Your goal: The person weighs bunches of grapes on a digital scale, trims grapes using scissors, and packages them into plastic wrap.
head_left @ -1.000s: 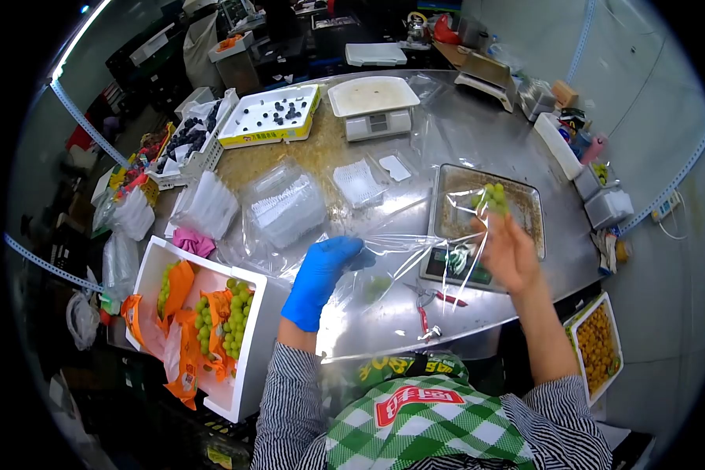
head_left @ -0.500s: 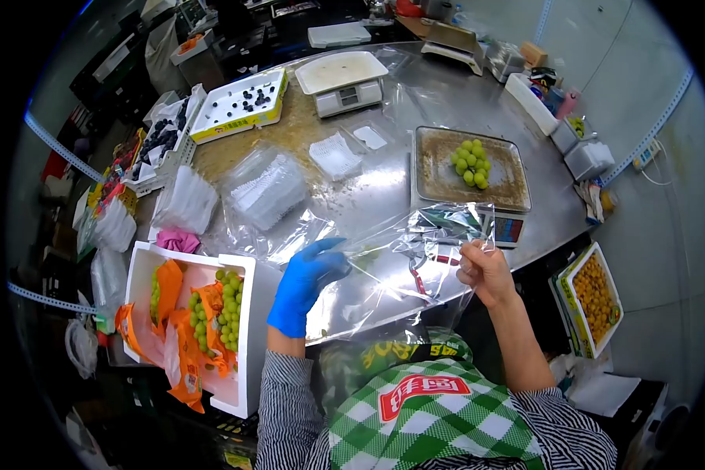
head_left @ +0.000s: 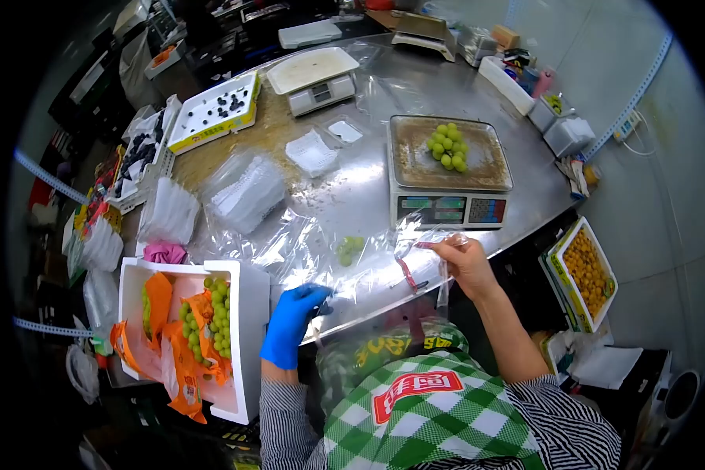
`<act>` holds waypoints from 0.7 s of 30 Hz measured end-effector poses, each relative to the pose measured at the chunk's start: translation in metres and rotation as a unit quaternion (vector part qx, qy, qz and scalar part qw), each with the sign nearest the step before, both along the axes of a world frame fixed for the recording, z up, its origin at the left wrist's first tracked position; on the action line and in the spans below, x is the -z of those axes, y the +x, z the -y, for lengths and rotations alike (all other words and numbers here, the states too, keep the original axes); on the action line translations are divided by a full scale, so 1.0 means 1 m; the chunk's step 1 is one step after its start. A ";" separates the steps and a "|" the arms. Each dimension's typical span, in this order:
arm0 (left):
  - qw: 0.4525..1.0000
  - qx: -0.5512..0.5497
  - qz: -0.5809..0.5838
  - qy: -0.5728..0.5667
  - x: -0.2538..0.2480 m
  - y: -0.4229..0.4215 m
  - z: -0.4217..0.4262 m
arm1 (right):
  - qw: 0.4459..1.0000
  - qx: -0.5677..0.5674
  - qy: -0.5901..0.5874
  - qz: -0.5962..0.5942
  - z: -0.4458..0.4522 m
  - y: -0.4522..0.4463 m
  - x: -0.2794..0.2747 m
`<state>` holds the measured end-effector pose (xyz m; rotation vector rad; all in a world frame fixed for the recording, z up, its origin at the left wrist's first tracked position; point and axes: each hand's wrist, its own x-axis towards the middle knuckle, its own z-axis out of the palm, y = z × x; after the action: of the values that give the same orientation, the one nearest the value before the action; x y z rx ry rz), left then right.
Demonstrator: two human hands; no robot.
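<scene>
**One steel table [head_left: 470, 86], one clear film [head_left: 410, 231]**

Before the scale [head_left: 489, 160], film is seemingly being spread, even tension needed. It is pinched by the bare right hand [head_left: 467, 265]; the gloved left hand [head_left: 291, 325] is curled, hold unclear. Green grapes [head_left: 448, 147] are borne by the scale.

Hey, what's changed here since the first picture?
Your right hand has drawn back from the grapes, toward you, and pinches the clear film. The grapes, partly hidden before, show uncovered on the scale. The foam box and berry tray stayed put.
</scene>
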<state>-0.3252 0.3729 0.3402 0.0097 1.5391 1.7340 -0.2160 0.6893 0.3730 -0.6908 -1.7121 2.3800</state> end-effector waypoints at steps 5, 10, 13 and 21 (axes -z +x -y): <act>0.992 -0.081 0.084 0.047 -0.023 0.038 0.011 | 0.992 -0.082 0.054 0.079 0.018 0.022 0.036; 0.946 -0.218 -0.150 -0.187 0.012 0.052 0.034 | 0.987 -0.080 -0.127 0.059 0.038 0.039 0.026; 0.795 -0.320 -0.404 -0.320 -0.025 0.064 0.020 | 0.988 -0.087 -0.127 0.010 0.043 0.041 0.020; 0.994 -0.092 -0.055 -0.006 -0.062 0.102 -0.051 | 0.972 -0.225 -0.010 -0.068 0.110 0.026 0.004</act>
<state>-0.2233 0.4240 0.4026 -0.0437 1.6748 1.8965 -0.1895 0.5795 0.3693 -0.1373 -1.9524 2.6541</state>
